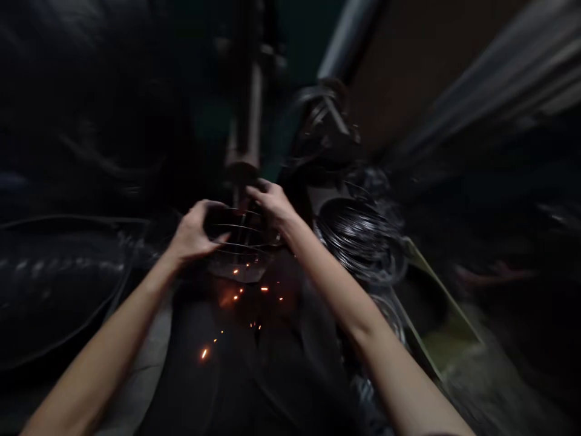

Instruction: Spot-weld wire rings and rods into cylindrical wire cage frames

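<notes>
Sparking under the welding head (244, 121), a part-joined wire frame (238, 242) is grasped by left hand (193, 233) and right hand (272, 203), wire rings (358, 239) lying unused beside.

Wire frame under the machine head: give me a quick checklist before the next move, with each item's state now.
1. Left hand gripping the wire frame: ok.
2. Right hand on the frame's top edge: ok.
3. Frame seated under the vertical rod: cannot tell, blurred.
4. Sparks stopped: not ok, they are falling below the frame.
5. Forearms away from the sparks: ok.
6. Coiled wire apart from the right arm: cannot tell.
</notes>
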Motion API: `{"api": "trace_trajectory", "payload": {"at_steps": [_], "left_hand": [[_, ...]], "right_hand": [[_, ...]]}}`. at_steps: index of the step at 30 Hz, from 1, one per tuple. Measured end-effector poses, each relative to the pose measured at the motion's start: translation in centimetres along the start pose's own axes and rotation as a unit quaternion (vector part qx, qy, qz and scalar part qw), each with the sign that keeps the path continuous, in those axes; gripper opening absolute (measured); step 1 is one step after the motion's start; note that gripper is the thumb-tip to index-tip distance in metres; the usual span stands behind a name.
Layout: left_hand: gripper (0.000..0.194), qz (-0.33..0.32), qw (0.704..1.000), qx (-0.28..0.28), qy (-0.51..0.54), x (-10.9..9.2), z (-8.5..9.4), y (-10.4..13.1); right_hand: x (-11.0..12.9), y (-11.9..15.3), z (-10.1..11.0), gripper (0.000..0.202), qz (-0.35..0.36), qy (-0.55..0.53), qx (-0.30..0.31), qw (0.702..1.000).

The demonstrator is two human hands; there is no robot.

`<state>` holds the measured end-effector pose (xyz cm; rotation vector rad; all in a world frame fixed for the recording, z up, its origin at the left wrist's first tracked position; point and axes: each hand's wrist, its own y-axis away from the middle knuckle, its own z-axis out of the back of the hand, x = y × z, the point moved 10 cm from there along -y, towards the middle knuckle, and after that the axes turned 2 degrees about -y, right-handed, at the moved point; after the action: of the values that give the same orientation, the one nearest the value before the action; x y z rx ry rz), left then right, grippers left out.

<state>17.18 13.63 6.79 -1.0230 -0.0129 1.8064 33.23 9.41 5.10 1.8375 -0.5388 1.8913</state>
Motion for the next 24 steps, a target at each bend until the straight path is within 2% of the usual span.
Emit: {"api": "trace_trajectory", "payload": {"at_steps": [1, 3, 5, 6, 8, 10, 11, 12, 15, 17, 18, 21, 24], "left_hand": [[0.056, 0.002, 1.000, -0.011, -0.009, 0.4, 0.1, -0.3], [0.082, -0.004, 0.999, -0.034, -0.037, 0.9, 0.5, -0.3], [0.111, -0.005, 0.997, -0.052, -0.052, 1.5, 1.0, 1.0], [0.119, 0.007, 0.997, -0.064, -0.046, 2.0, 1.4, 2.1], [0.116, 0.052, 0.993, -0.102, -0.014, 3.3, 2.2, 5.4], [0.099, 0.134, 0.980, -0.142, 0.031, 5.2, 2.3, 9.4], [0.092, 0.180, 0.969, -0.158, 0.052, 6.2, 2.0, 11.5], [0.086, 0.225, 0.957, -0.167, 0.073, 7.0, 1.5, 13.5], [0.079, 0.306, 0.929, -0.172, 0.120, 7.8, -0.2, 17.9], [0.074, 0.312, 0.928, -0.163, 0.119, 7.0, -0.7, 19.1], [0.070, 0.309, 0.931, -0.159, 0.112, 6.6, -0.7, 19.3], [0.054, 0.281, 0.944, -0.151, 0.079, 4.7, 0.0, 18.9], [0.038, 0.218, 0.968, -0.121, 0.027, 1.8, 0.2, 17.2]], "right_hand": [[0.4, 0.0, 1.3, 0.032, 0.021, 0.030, -0.012, 0.999], [1.1, 1.2, 5.6, 0.031, 0.072, 0.117, -0.066, 0.988], [0.9, 4.5, 11.4, 0.026, 0.100, 0.243, -0.140, 0.955], [0.2, 6.5, 14.6, 0.025, 0.089, 0.315, -0.173, 0.929], [-2.9, 10.4, 20.9, 0.023, 0.004, 0.460, -0.204, 0.864], [-7.1, 13.7, 26.4, 0.026, -0.117, 0.587, -0.189, 0.779], [-9.0, 15.0, 28.2, 0.028, -0.158, 0.620, -0.168, 0.750], [-10.4, 15.9, 29.6, 0.031, -0.179, 0.636, -0.155, 0.735], [-12.8, 17.0, 31.1, 0.032, -0.178, 0.692, -0.094, 0.694], [-13.3, 16.9, 31.0, 0.031, -0.137, 0.732, -0.035, 0.666], [-13.4, 16.8, 30.8, 0.034, -0.108, 0.740, -0.013, 0.663], [-13.4, 16.7, 31.5, 0.037, -0.049, 0.738, 0.005, 0.672], [-13.0, 16.7, 31.8, 0.036, -0.003, 0.702, 0.009, 0.712]]}}
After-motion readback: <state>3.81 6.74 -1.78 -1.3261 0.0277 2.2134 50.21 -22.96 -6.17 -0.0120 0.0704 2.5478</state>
